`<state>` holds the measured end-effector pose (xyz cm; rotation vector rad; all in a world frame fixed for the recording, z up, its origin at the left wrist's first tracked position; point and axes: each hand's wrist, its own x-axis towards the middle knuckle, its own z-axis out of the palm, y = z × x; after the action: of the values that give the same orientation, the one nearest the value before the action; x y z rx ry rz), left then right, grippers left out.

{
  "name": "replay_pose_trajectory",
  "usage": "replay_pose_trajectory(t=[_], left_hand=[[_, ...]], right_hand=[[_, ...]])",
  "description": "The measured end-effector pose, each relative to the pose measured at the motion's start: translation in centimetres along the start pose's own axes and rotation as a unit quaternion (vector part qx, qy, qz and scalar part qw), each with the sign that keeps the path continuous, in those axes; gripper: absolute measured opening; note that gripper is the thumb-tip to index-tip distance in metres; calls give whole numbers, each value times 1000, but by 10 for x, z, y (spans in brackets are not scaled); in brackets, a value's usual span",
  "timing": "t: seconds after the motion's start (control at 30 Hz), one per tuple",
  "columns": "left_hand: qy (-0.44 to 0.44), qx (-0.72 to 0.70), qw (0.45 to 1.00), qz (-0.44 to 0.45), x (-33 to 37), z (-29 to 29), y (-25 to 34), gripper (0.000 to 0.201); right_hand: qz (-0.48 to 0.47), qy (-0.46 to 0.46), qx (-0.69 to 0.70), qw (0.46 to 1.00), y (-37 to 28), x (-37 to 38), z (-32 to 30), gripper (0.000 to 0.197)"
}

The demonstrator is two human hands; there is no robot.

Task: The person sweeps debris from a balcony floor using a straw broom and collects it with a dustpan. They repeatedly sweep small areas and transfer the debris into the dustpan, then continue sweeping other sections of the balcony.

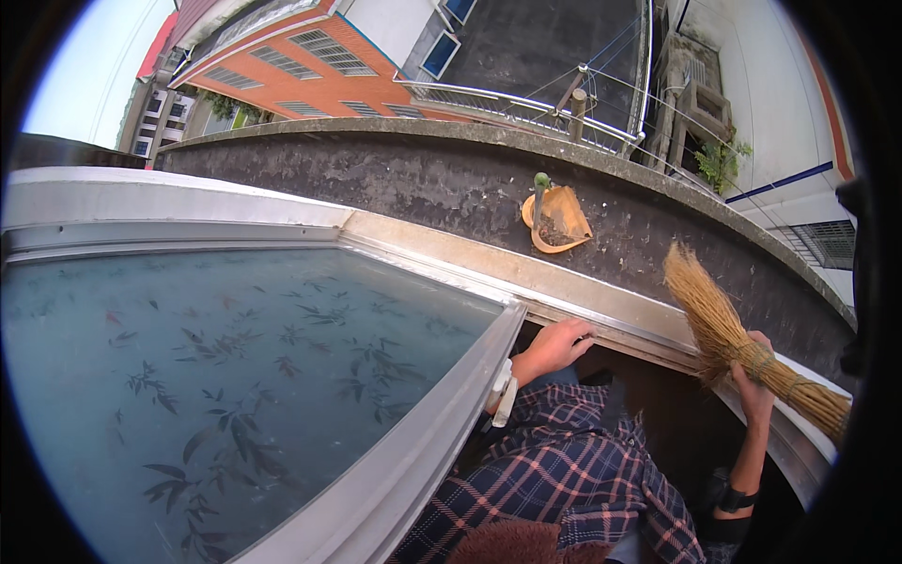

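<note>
In my right hand point(754, 385), closed around its bound lower part, is a straw broom point(719, 315) held out over the window frame. Its frayed bristle end points up and to the left, above the dark ledge. My left hand point(556, 349) rests on the inner edge of the window sill point(620, 324), fingers stretched out and holding nothing. A white window handle point(505, 393) sits beside my left wrist. Beyond the sill, an orange-yellow dustpan point(569, 209) with a greenish grip lies on the ledge, with dry debris in its pan.
A window sash point(451, 414) with frosted, leaf-patterned glass point(282, 376) fills the left side. The dark, stained ledge point(423, 188) ends at a low concrete parapet point(395, 127). Past it are a brick building point(282, 66), a railing point(526, 103), wires and a green plant point(722, 164).
</note>
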<state>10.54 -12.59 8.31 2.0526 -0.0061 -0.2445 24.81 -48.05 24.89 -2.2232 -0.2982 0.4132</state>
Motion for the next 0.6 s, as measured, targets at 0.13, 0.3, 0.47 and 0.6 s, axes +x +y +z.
replay_pose_trajectory(t=[0.13,0.3,0.47,0.6], left_hand=[[4,11,1000,5,-1,5,-6,21],[-38,31,999,-17,3,3,-5,25],[-29,1,999,-19,-1,0,-4,25],[-38,1,999,-38,-2,3,-8,24]], right_hand=[[-42,4,42,998,-29,3,27,49],[-21,-73,282,956,-48,15,85,52],[38,-68,271,960,-23,16,75,50],[26,-30,193,980,10,10,28,46]])
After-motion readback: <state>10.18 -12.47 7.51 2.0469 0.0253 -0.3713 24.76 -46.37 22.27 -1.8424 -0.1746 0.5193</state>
